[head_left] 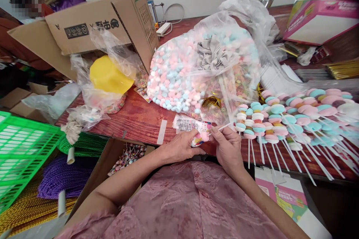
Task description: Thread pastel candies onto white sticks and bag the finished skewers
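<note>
My left hand (183, 145) is closed around a marshmallow skewer (201, 139), which is partly covered by a printed clear wrapper. Its white stick (221, 127) points up to the right, pinched between the thumb and fingers of my right hand (228, 147). Both hands are close together at the table's front edge. Just behind them lie printed wrappers (186, 124). To the right, many finished-looking marshmallow skewers (280, 119) in pink, blue and white are heaped, their sticks hanging over the edge. A large clear bag of marshmallows (176, 78) stands behind my hands.
A cardboard box (98, 22) and a yellow bowl-shaped thing (109, 74) stand at the left. Below are a green basket (25, 149), coloured twisted cords (70, 175) and a box of small skewers (127, 157). A pink carton (319, 18) sits back right. Another person (25, 33) is far left.
</note>
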### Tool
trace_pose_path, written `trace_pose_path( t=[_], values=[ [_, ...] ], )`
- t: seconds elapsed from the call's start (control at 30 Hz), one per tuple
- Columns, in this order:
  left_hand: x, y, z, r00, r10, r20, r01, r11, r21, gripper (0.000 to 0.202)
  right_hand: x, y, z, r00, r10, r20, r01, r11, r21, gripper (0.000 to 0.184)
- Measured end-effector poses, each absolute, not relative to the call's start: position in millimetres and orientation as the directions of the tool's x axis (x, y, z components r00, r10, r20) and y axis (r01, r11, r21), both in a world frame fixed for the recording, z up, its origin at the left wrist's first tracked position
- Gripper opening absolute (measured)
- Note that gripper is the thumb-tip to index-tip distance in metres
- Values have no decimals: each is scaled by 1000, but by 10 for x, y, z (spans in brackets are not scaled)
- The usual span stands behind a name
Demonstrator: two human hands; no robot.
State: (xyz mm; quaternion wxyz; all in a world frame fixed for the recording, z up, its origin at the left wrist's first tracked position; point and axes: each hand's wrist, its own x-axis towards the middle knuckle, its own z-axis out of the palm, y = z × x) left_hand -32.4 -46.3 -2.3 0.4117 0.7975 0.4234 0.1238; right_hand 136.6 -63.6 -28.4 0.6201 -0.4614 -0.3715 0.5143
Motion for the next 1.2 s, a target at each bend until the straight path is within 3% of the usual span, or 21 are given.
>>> trace_pose_path(
  t=[0.1,0.33,0.47,0.53,0.67,0.73,0.93,1.07,1.2],
  values=[
    [-361,-451,-3,595,787,-160,609,-313,729,39,1434,-605,-244,194,981,-24,-355,47,-934,26],
    [-321,-398,-34,694,676,-248,404,-81,911,32,1634,-547,-170,-215,953,212,-212,167,-963,24],
    [-279,-416,-28,708,671,-222,355,-67,932,30,1572,-547,-204,-192,969,158,-206,118,-971,22],
    [-286,-432,-31,656,723,-218,448,-140,883,28,1521,-564,-239,-109,989,104,-189,82,-978,23],
    [-322,-479,-57,522,834,-181,739,-336,584,28,1466,-581,-289,83,996,34,-156,47,-987,31],
    [-331,-499,-66,509,842,-179,781,-364,508,27,1447,-580,-291,115,993,23,-138,39,-990,36],
    [-317,-479,-46,550,818,-168,667,-308,679,28,1249,-634,-270,111,994,2,-86,12,-996,38],
    [-344,-430,-19,488,856,-172,634,-212,744,34,1135,-687,-313,26,999,-44,-77,-42,-996,38],
    [-471,-360,49,587,775,-232,402,-30,915,59,1189,-698,-328,-48,998,-41,-145,-47,-988,29]
  ],
)
